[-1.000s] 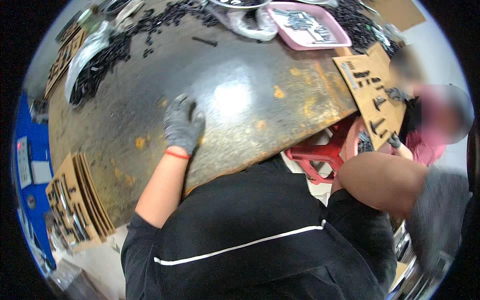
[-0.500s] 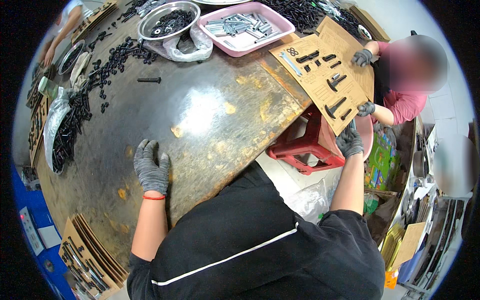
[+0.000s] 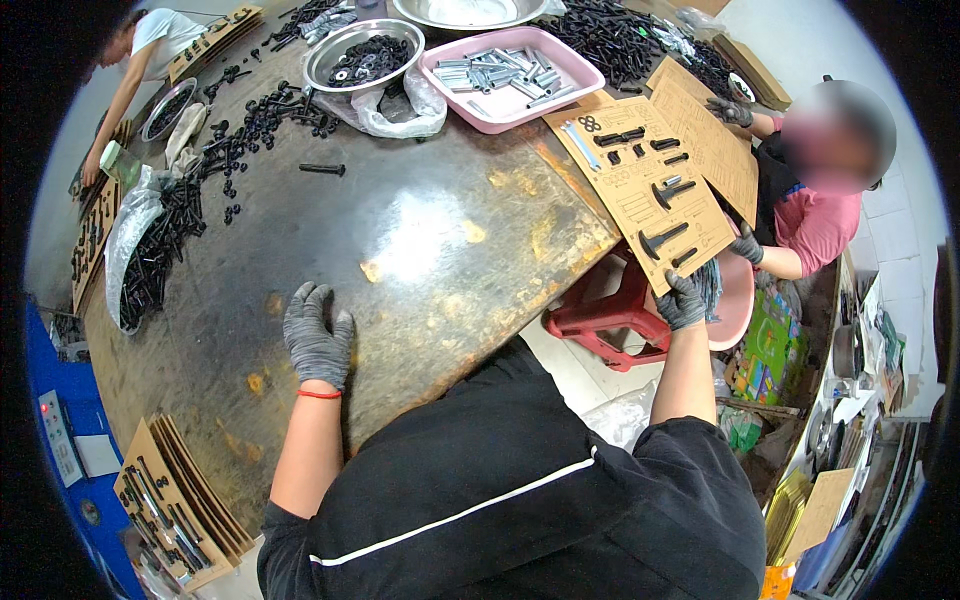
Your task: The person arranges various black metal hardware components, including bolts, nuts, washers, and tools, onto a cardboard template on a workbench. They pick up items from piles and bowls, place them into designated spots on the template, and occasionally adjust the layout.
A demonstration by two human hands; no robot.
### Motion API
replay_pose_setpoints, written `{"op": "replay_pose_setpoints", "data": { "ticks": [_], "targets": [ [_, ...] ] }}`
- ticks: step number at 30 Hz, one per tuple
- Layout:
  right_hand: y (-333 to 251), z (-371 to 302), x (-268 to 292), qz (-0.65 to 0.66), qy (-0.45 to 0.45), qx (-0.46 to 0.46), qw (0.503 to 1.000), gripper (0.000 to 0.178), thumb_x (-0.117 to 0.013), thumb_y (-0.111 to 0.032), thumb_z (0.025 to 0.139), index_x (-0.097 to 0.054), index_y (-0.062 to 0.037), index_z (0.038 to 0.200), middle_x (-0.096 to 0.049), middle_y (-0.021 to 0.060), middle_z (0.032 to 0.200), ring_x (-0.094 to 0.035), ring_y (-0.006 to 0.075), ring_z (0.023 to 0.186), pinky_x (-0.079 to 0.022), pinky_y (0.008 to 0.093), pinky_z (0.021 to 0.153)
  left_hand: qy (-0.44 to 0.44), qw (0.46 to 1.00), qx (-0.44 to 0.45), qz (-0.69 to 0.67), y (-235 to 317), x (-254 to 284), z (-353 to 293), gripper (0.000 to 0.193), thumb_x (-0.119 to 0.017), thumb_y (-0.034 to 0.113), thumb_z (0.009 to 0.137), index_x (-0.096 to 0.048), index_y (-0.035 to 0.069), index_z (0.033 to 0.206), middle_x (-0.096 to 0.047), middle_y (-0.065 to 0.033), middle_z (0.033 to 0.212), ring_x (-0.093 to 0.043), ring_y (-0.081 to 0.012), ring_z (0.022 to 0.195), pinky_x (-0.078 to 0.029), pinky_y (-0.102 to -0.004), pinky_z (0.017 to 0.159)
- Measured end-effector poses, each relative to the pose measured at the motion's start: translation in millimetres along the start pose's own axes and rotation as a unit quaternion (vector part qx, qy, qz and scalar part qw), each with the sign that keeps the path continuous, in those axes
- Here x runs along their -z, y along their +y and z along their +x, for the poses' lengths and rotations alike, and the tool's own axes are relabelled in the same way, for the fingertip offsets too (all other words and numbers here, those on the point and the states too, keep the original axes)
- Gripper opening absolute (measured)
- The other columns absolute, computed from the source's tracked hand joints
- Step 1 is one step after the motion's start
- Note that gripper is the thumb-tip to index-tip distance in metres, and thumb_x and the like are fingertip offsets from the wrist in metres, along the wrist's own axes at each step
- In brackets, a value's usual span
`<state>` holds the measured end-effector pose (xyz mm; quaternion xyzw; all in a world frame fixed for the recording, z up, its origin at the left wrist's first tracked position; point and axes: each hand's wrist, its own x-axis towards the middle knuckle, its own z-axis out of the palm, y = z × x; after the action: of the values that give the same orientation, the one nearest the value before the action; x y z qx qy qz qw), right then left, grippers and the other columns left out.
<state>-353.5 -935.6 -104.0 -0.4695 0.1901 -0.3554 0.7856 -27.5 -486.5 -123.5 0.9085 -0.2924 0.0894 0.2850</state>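
My left hand (image 3: 318, 335), in a grey knit glove, lies flat on the worn metal tabletop (image 3: 450, 290) with its fingers out and nothing in them. At the right, my gloved right hand (image 3: 683, 300) grips the near corner of a brown cardboard sheet (image 3: 625, 185). Fixed to this sheet are black bolts (image 3: 663, 240), black rings and a light blue wrench (image 3: 581, 146). A co-worker's gloved hand (image 3: 746, 243) is at the sheet's right corner. The co-worker's other hand (image 3: 730, 111) rests by a second cardboard sheet (image 3: 705, 135) underneath.
A pink tray (image 3: 590, 92) of metal tubes and a steel bowl (image 3: 318, 70) of black washers stand at the back. Loose bolts (image 3: 170, 240) heap up at the left. A red stool (image 3: 610, 325) stands beyond the table edge. Another person (image 3: 150, 60) works far left.
My right hand has moved up to the cardboard sheet's near corner and closed on it. My left hand stays in place on the table. The view has shifted slightly.
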Motion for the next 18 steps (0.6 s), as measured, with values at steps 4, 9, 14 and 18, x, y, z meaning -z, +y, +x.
{"op": "replay_pose_setpoints", "data": {
  "ticks": [4,9,14,18],
  "targets": [
    [17,-7,32,0.049,0.026,-0.083,0.995,0.08,-0.071,0.001,0.068,-0.033,-0.0056,0.139,-0.046,0.0092,0.135,-0.044,0.0282,0.125,-0.037,0.0376,0.107,-0.003,1.0,-0.001,0.005,4,2,2,0.039,-0.068,0.01,0.072,-0.061,0.004,0.109,-0.054,-0.0161,0.122,-0.05,-0.0333,0.115,-0.038,-0.0414,0.1],
    [21,-37,17,0.01,0.022,-0.079,0.997,0.078,-0.074,-0.003,0.069,-0.035,-0.0026,0.137,-0.049,0.0109,0.132,-0.048,0.0277,0.121,-0.041,0.0375,0.103,-0.004,1.0,0.001,0.003,0,1,0,0.04,-0.068,0.01,0.072,-0.061,0.004,0.111,-0.054,-0.0161,0.122,-0.05,-0.0331,0.114,-0.038,-0.0408,0.1],
    [8,-68,-12,-0.002,-0.011,-0.153,0.988,0.077,-0.078,-0.008,0.067,-0.039,-0.0011,0.134,-0.053,0.0142,0.127,-0.056,0.0295,0.113,-0.05,0.0419,0.094,-0.003,1.0,-0.008,0.007,-5,-3,1,0.042,-0.069,0.013,0.071,-0.06,0.005,0.111,-0.055,-0.0159,0.122,-0.05,-0.0334,0.114,-0.038,-0.0414,0.1],
    [1,-89,-22,-0.034,-0.035,-0.205,0.978,0.079,-0.081,-0.015,0.065,-0.041,0.0002,0.132,-0.056,0.0164,0.123,-0.056,0.03,0.114,-0.046,0.0406,0.099,-0.013,0.999,-0.014,0.027,-6,2,0,0.043,-0.069,0.017,0.073,-0.059,0.007,0.114,-0.053,-0.0161,0.124,-0.049,-0.0344,0.115,-0.038,-0.0429,0.1]
  ]
}}
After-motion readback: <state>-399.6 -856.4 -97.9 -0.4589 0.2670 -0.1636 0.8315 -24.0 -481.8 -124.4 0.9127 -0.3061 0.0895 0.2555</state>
